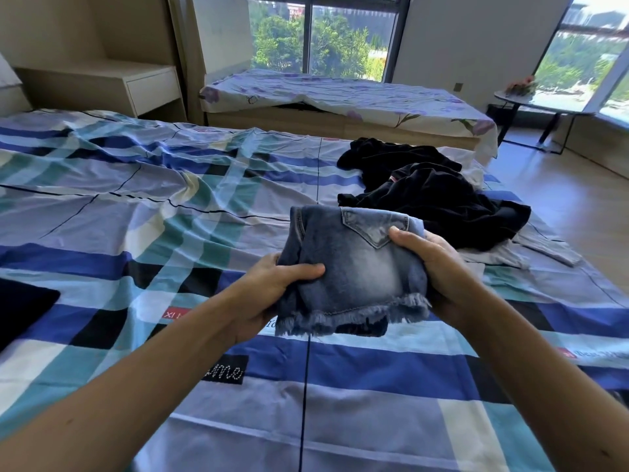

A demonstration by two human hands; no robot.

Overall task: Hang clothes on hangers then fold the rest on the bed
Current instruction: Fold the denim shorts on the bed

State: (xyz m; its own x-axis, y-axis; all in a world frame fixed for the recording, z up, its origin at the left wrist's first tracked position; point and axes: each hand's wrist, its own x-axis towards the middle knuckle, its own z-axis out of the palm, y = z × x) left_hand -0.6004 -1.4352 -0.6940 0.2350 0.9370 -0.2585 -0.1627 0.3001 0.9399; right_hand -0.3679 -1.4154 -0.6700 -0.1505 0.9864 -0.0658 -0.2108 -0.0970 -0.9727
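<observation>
Folded denim shorts with a frayed hem and a back pocket are held up above the bed, which has a blue, teal and white checked sheet. My left hand grips their left side, thumb on top. My right hand grips the right side, thumb over the pocket. Behind the shorts a pile of black clothes lies crumpled on the bed. A light grey garment lies partly under that pile at the bed's right edge.
A dark item lies at the bed's left edge. Beyond the bed stand a low bench with a floral cover, a white nightstand and a small round table. Wooden floor runs along the right.
</observation>
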